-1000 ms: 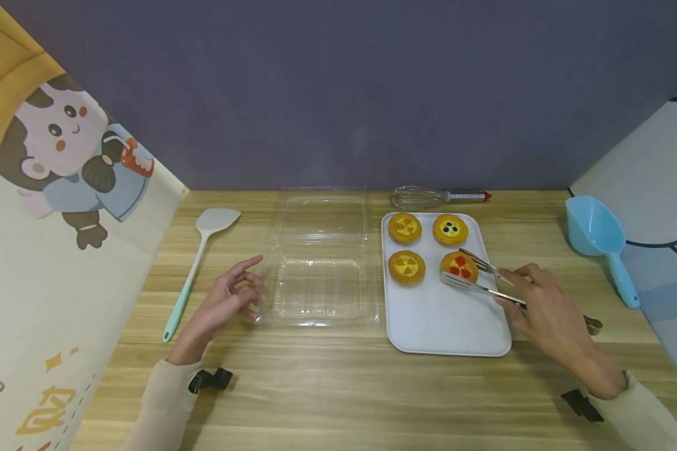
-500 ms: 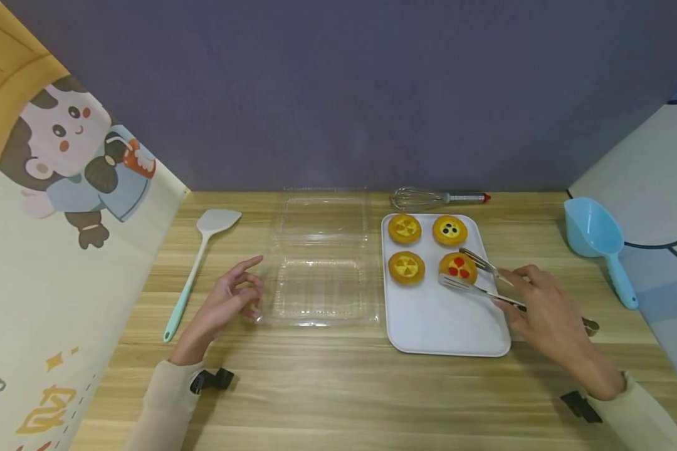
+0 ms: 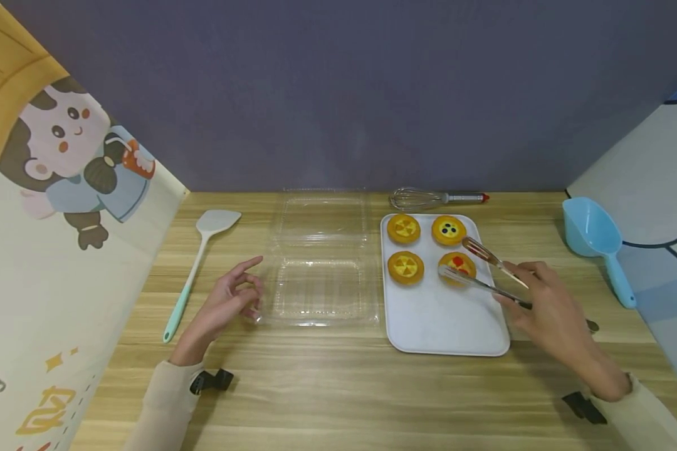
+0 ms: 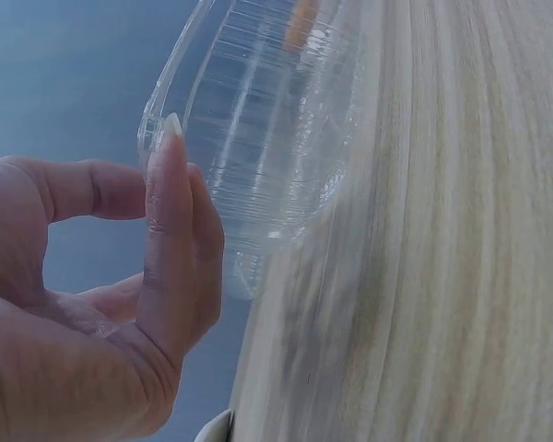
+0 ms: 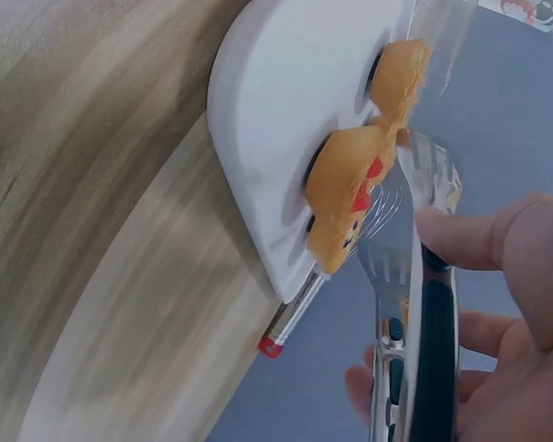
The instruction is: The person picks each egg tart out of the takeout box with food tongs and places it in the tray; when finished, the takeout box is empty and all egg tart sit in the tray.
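Note:
My right hand (image 3: pixel 553 313) grips metal food tongs (image 3: pixel 499 292) with dark handles, also seen in the right wrist view. The tongs' arms are spread; one end lies over the near edge of the red-topped tart (image 3: pixel 464 270), the other is above and right of it, near the blueberry-topped tart (image 3: pixel 448 230). Two yellow-topped tarts, the rear one (image 3: pixel 403 229) and the front one (image 3: pixel 405 268), sit to the left on the white tray (image 3: pixel 446 332). My left hand (image 3: pixel 225 307), loosely bent, is at the left rim of a clear plastic clamshell box (image 3: pixel 318 288), lid laid back.
A whisk (image 3: pixel 429 198) lies behind the tray along the back wall. On the far left is a spatula (image 3: pixel 199 263) with a pale green handle. A light blue scoop (image 3: pixel 595 235) lies at the far right, by the side wall.
The tongs have spread wider: their far arm has swung up and right, away from the red-topped tart. The near arm now covers part of its topping. My left hand stays put.

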{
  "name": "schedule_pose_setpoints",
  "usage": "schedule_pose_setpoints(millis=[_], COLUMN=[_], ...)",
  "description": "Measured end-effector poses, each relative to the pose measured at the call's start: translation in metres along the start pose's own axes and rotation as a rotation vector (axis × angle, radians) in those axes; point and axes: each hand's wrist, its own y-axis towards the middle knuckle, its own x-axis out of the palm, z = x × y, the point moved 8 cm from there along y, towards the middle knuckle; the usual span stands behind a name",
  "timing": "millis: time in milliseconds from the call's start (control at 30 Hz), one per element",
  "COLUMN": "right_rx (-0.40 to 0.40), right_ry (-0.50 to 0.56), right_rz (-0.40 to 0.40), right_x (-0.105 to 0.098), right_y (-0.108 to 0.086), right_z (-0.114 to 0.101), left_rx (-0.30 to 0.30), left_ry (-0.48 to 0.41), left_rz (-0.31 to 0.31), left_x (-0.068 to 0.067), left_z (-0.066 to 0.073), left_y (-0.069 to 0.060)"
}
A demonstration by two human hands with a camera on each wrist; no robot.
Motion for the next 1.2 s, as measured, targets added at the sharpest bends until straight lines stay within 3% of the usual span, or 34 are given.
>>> schedule_pose_setpoints(millis=[233, 400, 667, 900, 1200], right_rx=[0.096, 0.125, 0.155, 0.254, 0.317], right_ry=[0.071, 0.118, 0.089, 0.033, -0.033], right_rz=[0.006, 0.061, 0.113, 0.047, -0.059], right_x=[0.006, 0.004, 0.002, 0.015, 0.029], right_y=[0.002, 0.005, 0.010, 0.007, 0.002], right_z=[0.037, 0.062, 0.098, 0.123, 0.135], left_rx=[0.019, 0.013, 0.006, 0.013, 0.009], left_ry=[-0.014, -0.006, -0.006, -0.017, -0.003], left_rz=[-0.018, -0.015, -0.010, -0.021, -0.013], left_x=[0.001, 0.001, 0.001, 0.003, 0.003], left_z=[0.000, 0.001, 0.001, 0.003, 0.003], left_y=[0.000, 0.000, 0.000, 0.000, 0.000])
